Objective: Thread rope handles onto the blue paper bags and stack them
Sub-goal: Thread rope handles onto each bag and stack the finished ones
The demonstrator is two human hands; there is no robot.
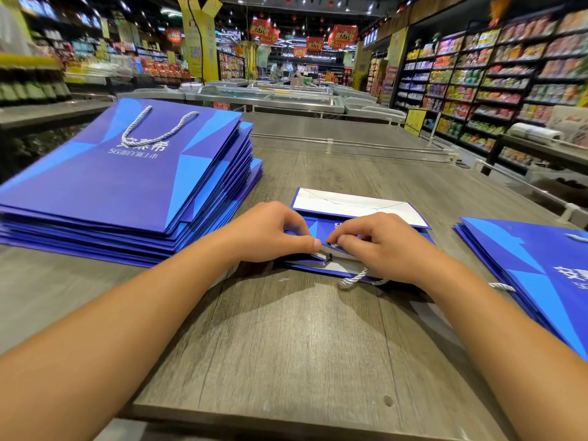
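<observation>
A flat blue paper bag lies in the middle of the grey wooden table, its white base fold facing away from me. My left hand pinches the bag's near top edge. My right hand pinches the end of a white twisted rope handle at the same edge; the rope trails out below the hand toward me. A tall stack of blue bags with a rope handle on top stands at the left. A lower pile of blue bags lies at the right.
Beyond the table run a clear low divider rail and chest freezers. Stocked shop shelves line the right side. Two people stand far back in the aisle. Bare table surface lies between me and the bag.
</observation>
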